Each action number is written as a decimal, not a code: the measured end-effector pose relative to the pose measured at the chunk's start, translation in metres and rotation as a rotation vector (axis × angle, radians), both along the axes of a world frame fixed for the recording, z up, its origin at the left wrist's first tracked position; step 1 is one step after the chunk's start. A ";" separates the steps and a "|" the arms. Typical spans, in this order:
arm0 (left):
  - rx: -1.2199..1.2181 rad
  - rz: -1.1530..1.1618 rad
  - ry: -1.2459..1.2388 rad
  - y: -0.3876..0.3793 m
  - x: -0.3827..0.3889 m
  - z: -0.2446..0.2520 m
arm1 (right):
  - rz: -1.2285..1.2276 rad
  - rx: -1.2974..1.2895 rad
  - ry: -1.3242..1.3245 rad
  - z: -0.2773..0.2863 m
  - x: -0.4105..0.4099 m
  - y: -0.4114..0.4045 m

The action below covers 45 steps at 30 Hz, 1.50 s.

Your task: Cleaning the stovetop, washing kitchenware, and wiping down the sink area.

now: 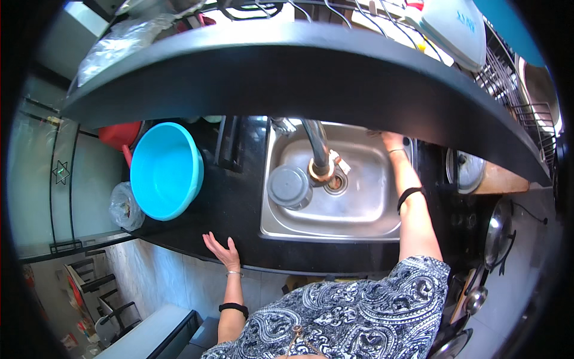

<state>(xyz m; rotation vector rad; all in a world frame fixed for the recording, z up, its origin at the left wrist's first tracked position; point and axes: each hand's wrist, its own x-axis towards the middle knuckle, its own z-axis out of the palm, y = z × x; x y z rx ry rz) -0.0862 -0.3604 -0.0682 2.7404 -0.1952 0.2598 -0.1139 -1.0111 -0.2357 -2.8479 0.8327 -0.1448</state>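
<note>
My left hand (223, 252) hangs over the front edge of the black countertop (219, 202), fingers spread, holding nothing. My right hand (391, 141) reaches to the back right of the stainless steel sink (363, 211); the dark shelf partly hides its fingers, so I cannot tell what it touches. In the sink's left side stands a grey round container (289, 186). A faucet (317, 143) curves over the basin, and a small white and brown item (341, 162) is beside its end. Something brownish sits in the drain (336, 183). Left of the sink is a bright blue plastic basin (165, 172).
A dark shelf (269, 80) spans the view above the sink, with a wire rack (504, 76) on it. A red plastic vessel (120, 135) and a clear plastic bag (126, 207) flank the basin. Right of the sink lie a lid (468, 172) and a wooden board (502, 178).
</note>
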 end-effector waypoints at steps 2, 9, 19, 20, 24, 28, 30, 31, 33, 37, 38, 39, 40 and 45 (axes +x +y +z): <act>0.004 -0.038 -0.012 -0.004 0.005 -0.006 | -0.014 -0.094 0.186 0.012 -0.056 -0.041; 0.054 -0.007 -0.010 0.000 0.004 -0.001 | 0.563 -0.021 0.684 0.085 -0.191 0.015; -0.104 0.002 -0.071 -0.007 0.011 -0.011 | 0.273 0.622 0.547 0.128 -0.227 0.192; -0.110 0.007 -0.066 -0.009 0.013 -0.012 | 0.342 0.670 0.535 0.132 -0.199 0.212; -0.268 -0.004 -0.065 -0.027 0.018 -0.017 | 0.513 0.780 0.275 0.135 -0.096 0.315; -0.346 -0.005 -0.039 -0.063 0.009 -0.023 | 0.647 0.784 -0.060 0.120 -0.023 0.382; -0.385 -0.018 -0.021 -0.083 0.004 -0.028 | 0.584 0.800 -0.007 0.119 -0.010 0.374; -0.391 -0.031 -0.031 -0.088 0.002 -0.030 | 0.491 0.819 0.054 0.121 -0.003 0.371; -0.506 -0.023 -0.005 -0.094 -0.001 -0.031 | 0.436 1.013 0.256 0.134 0.000 0.348; -0.583 -0.020 0.043 -0.089 -0.005 -0.023 | 0.549 0.824 0.008 0.149 0.032 0.341; -0.604 0.003 0.050 -0.090 -0.005 -0.020 | 0.514 0.852 0.027 0.138 0.044 0.340; -0.617 0.029 0.058 -0.087 -0.007 -0.018 | 0.480 0.889 0.047 0.134 0.057 0.348; -0.603 0.072 0.050 -0.083 -0.007 -0.019 | 0.558 0.795 0.029 0.128 0.072 0.357; -0.692 0.238 0.065 -0.065 -0.014 -0.037 | 1.020 0.375 0.035 0.123 0.068 0.427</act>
